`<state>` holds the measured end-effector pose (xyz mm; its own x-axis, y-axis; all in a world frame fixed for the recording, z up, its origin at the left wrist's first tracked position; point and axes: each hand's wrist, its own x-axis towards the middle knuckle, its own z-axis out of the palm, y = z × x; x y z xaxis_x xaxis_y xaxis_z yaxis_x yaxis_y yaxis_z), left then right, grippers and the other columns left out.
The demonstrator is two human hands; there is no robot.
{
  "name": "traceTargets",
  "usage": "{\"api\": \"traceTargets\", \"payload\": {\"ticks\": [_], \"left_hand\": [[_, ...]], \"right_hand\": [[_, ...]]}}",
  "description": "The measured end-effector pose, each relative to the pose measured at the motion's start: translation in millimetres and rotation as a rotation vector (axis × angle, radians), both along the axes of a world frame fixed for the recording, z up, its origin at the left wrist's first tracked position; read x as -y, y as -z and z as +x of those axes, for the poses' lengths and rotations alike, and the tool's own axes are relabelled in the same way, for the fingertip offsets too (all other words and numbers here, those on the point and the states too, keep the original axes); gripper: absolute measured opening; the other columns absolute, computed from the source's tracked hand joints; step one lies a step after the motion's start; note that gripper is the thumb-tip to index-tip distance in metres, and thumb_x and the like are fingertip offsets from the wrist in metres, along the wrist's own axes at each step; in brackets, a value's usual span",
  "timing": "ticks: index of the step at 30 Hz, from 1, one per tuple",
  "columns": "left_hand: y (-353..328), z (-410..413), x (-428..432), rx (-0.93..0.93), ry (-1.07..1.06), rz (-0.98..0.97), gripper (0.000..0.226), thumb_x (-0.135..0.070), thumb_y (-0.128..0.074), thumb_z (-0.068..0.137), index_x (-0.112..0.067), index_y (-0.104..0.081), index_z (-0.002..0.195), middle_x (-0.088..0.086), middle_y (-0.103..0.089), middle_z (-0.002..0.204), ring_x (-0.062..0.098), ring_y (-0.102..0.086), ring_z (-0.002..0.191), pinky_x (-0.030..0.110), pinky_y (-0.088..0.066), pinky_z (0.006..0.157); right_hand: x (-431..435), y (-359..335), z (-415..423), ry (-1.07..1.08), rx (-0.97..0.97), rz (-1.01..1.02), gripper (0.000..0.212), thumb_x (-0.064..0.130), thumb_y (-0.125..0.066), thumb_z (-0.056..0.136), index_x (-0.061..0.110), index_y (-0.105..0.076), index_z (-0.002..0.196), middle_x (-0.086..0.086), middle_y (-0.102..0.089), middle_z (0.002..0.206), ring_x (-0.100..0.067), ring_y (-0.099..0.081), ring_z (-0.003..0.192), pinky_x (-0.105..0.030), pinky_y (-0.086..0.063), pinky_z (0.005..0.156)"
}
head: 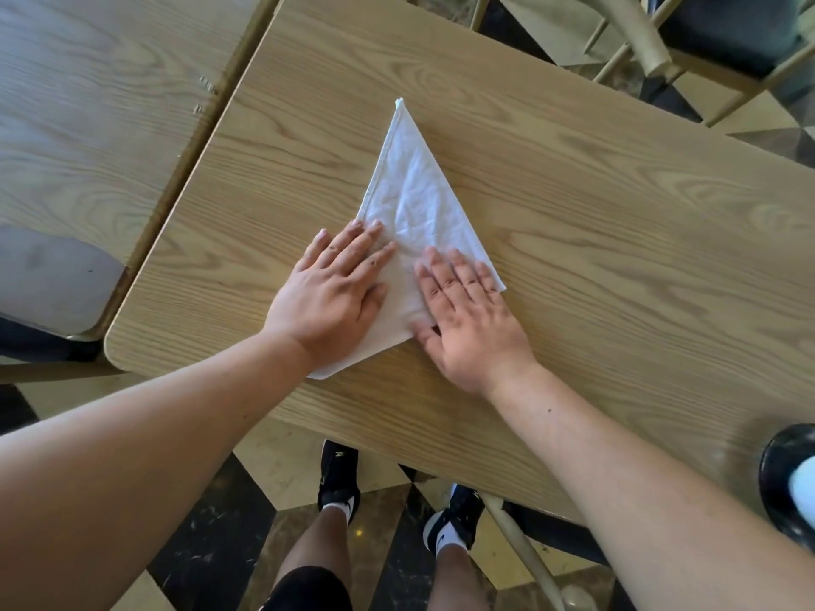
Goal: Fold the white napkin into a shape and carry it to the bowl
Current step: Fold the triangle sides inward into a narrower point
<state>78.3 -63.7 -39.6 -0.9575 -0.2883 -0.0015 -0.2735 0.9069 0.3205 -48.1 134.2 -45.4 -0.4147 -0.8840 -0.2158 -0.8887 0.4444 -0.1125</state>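
Palms flat, fingers spread, nothing grasped: left hand (pixel 328 297) and right hand (pixel 467 319) pressing near end of white napkin (pixel 419 196). Napkin folded to triangle, tip pointing away, lying on wooden table (pixel 617 222). Dark bowl (pixel 783 482) well apart at right edge.

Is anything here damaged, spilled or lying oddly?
Nothing is spilled or broken. The white napkin is creased, and one corner overhangs the table edge beneath the left hand.
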Motion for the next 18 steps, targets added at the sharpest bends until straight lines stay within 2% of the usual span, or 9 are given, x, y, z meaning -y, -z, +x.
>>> {"api": "traceTargets", "payload": {"ticks": [7,9,11,13,15,18], "left_hand": [[-2.8,-0.8,-3.1,0.025,-0.002,-0.032,0.056,-0.042,-0.035,0.110,-0.027,-0.040,0.163,0.000,-0.027,0.175,0.019,-0.016,0.164,0.047,-0.010,0.134],[-1.7,-0.9,-3.5,0.030,-0.010,-0.038,0.056,-0.042,-0.035,0.110,-0.027,-0.039,0.163,-0.001,-0.026,0.175,0.019,-0.016,0.164,0.047,-0.010,0.134],[-0.8,-1.4,-4.5,0.030,-0.017,-0.047,0.056,-0.041,-0.036,0.109,-0.028,-0.039,0.163,-0.001,-0.026,0.175,0.019,-0.016,0.164,0.047,-0.010,0.134],[0.2,-1.7,-5.7,0.017,-0.024,-0.058,0.056,-0.041,-0.038,0.108,-0.027,-0.040,0.163,-0.001,-0.028,0.175,0.020,-0.019,0.164,0.048,-0.012,0.133],[1.7,-2.4,-5.9,-0.005,-0.029,-0.068,0.056,-0.040,-0.040,0.108,-0.025,-0.043,0.161,0.000,-0.031,0.174,0.021,-0.022,0.163,0.050,-0.015,0.133],[5.0,-2.6,-4.2,-0.022,-0.021,-0.079,0.056,-0.042,-0.039,0.107,-0.022,-0.047,0.159,0.002,-0.034,0.172,0.022,-0.025,0.162,0.052,-0.019,0.131]], "right_hand": [[-26.3,-7.4,-29.8,0.132,0.048,0.053,0.075,0.055,-0.010,0.107,0.012,0.005,0.167,-0.005,0.014,0.175,-0.022,0.015,0.162,-0.046,0.005,0.132],[-23.5,-12.4,-29.2,0.144,0.074,0.020,0.075,0.052,-0.015,0.107,0.010,-0.005,0.168,-0.007,0.005,0.177,-0.025,0.009,0.163,-0.050,0.002,0.132],[-15.6,-19.4,-31.0,0.155,0.084,-0.112,0.069,0.045,-0.028,0.107,0.005,-0.028,0.164,-0.012,-0.020,0.174,-0.032,-0.009,0.163,-0.056,-0.009,0.131],[0.7,-25.5,-35.4,0.112,0.086,-0.260,0.063,0.037,-0.037,0.106,0.002,-0.041,0.157,-0.015,-0.038,0.167,-0.037,-0.023,0.159,-0.058,-0.018,0.129],[25.2,-28.2,-42.1,0.036,0.097,-0.334,0.062,0.035,-0.041,0.105,0.001,-0.041,0.157,-0.017,-0.041,0.165,-0.038,-0.028,0.157,-0.055,-0.022,0.128],[64.6,-25.9,-50.0,-0.093,0.119,-0.304,0.066,0.040,-0.037,0.106,0.004,-0.035,0.161,-0.015,-0.034,0.169,-0.035,-0.023,0.160,-0.048,-0.016,0.131]]}}
